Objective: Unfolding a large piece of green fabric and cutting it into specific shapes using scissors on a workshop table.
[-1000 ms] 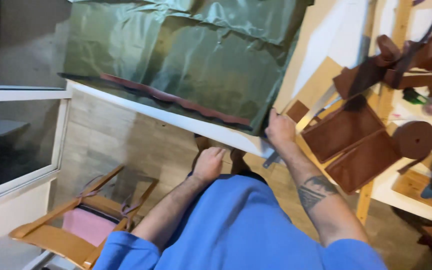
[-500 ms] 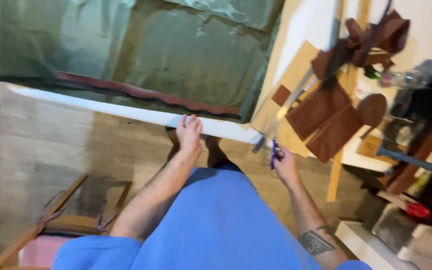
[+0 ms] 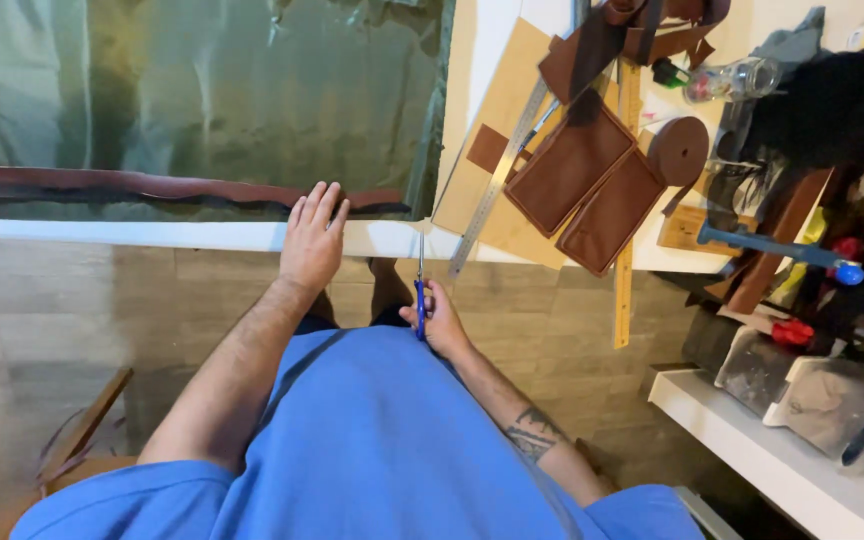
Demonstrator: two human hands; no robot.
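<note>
Blue-handled scissors (image 3: 419, 285) stand upright, blades toward the table (image 3: 242, 236); right hand (image 3: 439, 318) fingers wrapped round them.

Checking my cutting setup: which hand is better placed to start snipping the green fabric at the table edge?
The right hand: it already holds the blue-handled scissors, blades pointing at the table edge near the green fabric. The left hand lies flat on the edge, likely better for steadying.
</note>
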